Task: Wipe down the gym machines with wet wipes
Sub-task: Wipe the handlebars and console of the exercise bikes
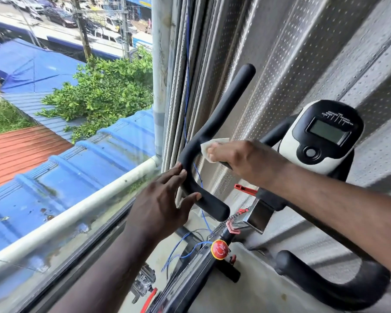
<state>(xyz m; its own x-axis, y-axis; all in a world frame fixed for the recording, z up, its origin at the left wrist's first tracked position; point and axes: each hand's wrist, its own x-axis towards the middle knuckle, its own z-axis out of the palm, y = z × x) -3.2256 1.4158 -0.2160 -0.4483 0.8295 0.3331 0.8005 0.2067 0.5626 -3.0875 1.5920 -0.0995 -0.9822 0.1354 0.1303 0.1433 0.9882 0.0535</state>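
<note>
My right grip (242,161) pinches the wipe (212,144) against the handlebar (226,102) just below its upright horn, so I'd press firmly and drag it round the bend toward the lower end, while my left grip (165,199), fingers spread, steadies the loop's outer curve.

Upper-floor gym corner: black foam-grip exercise-bike handlebar (215,123), black-and-white console with grey LCD (323,136), red round resistance knob (219,249). Large glass window (77,199) overlooks blue corrugated roofs (77,166).
</note>
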